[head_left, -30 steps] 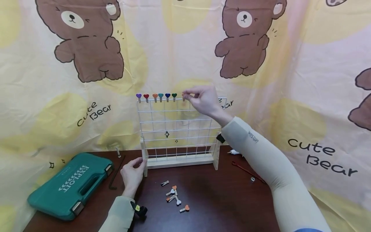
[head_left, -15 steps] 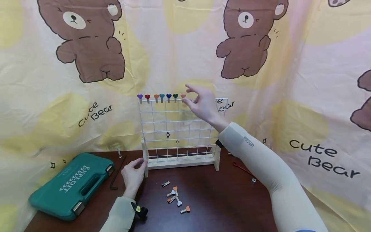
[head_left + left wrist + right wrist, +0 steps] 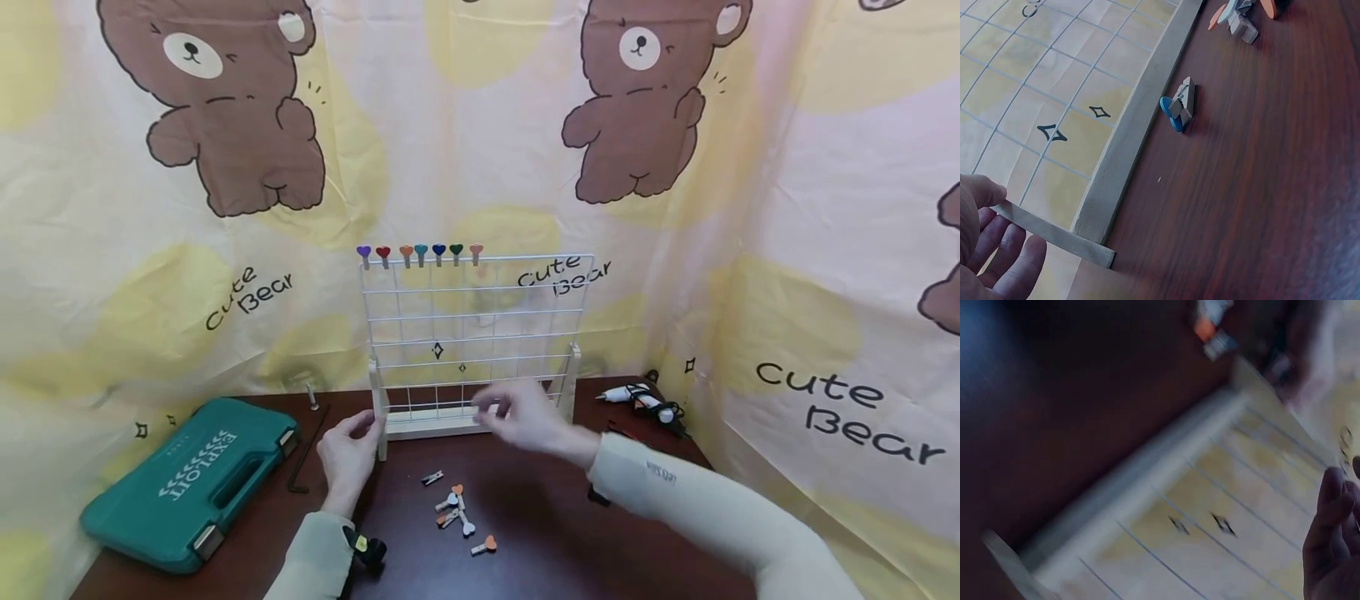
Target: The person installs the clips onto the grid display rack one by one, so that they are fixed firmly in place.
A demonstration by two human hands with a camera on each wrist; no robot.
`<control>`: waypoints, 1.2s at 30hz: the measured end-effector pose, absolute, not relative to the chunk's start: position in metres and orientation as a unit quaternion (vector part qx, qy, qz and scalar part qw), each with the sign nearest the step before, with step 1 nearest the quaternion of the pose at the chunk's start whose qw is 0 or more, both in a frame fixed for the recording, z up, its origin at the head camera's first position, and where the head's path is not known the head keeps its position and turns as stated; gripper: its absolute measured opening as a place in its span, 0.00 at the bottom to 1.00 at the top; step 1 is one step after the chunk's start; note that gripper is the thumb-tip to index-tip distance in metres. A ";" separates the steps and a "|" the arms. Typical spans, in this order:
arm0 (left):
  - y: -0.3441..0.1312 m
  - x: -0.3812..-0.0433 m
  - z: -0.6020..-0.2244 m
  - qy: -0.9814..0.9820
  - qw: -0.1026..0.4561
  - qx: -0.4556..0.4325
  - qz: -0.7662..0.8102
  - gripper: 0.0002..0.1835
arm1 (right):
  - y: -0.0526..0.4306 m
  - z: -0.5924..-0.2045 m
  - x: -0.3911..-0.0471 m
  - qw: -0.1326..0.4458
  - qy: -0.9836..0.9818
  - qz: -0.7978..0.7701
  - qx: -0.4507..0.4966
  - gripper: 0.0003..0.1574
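A white wire grid rack (image 3: 450, 289) stands upright in a wooden stand (image 3: 431, 428). Small heart clothespins line the left part of its top wire, from a purple clothespin (image 3: 364, 252) to a pink clothespin (image 3: 476, 252). My left hand (image 3: 348, 457) pinches the stand's left wooden upright (image 3: 1054, 232) between thumb and fingers. Blurred by motion, my right hand (image 3: 525, 417) hangs before the lower grid, fingers loosely bent, with nothing visible in them. On the table lie a small pile of clothespins (image 3: 453, 505), an orange-heart clothespin (image 3: 487, 546) and a blue-heart clothespin (image 3: 1179, 107).
A green tool case (image 3: 191, 483) lies at the left, with a hex key (image 3: 300, 462) beside it. A glue gun (image 3: 641, 402) with a wound black cord is at the back right. A bear-print cloth (image 3: 480, 125) hangs behind the table.
My right hand has let go of the pink clothespin, which stays on the top wire, and has dropped down in front of the lower grid. The left hand keeps its place.
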State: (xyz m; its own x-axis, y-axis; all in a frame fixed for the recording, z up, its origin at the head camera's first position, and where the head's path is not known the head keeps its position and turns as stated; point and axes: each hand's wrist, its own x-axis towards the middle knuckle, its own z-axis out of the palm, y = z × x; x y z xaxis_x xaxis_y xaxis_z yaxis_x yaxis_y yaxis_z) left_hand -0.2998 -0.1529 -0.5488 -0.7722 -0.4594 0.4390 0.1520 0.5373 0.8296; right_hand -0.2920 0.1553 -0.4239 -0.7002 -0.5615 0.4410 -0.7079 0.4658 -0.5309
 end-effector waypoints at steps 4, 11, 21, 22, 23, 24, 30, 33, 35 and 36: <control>-0.152 -0.301 -0.549 -0.811 0.329 0.094 -0.474 0.13 | 0.163 -0.470 -0.268 0.022 -0.852 0.315 0.418 0.08; -0.150 -0.301 -0.548 -0.806 0.324 0.099 -0.485 0.14 | 0.170 -0.516 -0.238 -0.078 -0.843 0.254 0.467 0.07; -0.150 -0.300 -0.547 -0.805 0.327 0.095 -0.485 0.13 | 0.168 -0.530 -0.225 -0.102 -0.847 0.250 0.459 0.07; -0.150 -0.300 -0.547 -0.806 0.327 0.094 -0.484 0.13 | 0.168 -0.528 -0.226 -0.105 -0.848 0.254 0.453 0.08; -0.149 -0.300 -0.547 -0.806 0.328 0.094 -0.483 0.13 | 0.168 -0.524 -0.227 -0.107 -0.850 0.261 0.445 0.08; -0.149 -0.300 -0.547 -0.807 0.328 0.093 -0.483 0.13 | 0.169 -0.519 -0.229 -0.110 -0.851 0.272 0.436 0.07; -0.151 -0.300 -0.549 -0.810 0.330 0.096 -0.476 0.12 | 0.174 -0.464 -0.252 -0.065 -0.847 0.346 0.398 0.09; -0.152 -0.300 -0.549 -0.810 0.327 0.098 -0.477 0.13 | 0.178 -0.425 -0.267 -0.004 -0.843 0.362 0.397 0.09; -0.152 -0.300 -0.549 -0.810 0.324 0.099 -0.479 0.13 | 0.181 -0.398 -0.278 0.045 -0.842 0.368 0.393 0.10; -0.152 -0.300 -0.550 -0.810 0.322 0.099 -0.480 0.13 | 0.182 -0.383 -0.283 0.071 -0.843 0.366 0.387 0.11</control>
State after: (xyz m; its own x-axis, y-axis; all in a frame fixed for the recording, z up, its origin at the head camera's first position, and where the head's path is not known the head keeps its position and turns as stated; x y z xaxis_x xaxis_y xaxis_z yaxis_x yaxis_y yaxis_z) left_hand -0.3004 -0.1516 -0.5495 -0.7731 -0.4694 0.4266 0.1488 0.5196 0.8413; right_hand -0.2829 0.1818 -0.3833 -0.6904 -0.6011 0.4025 -0.7045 0.4322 -0.5629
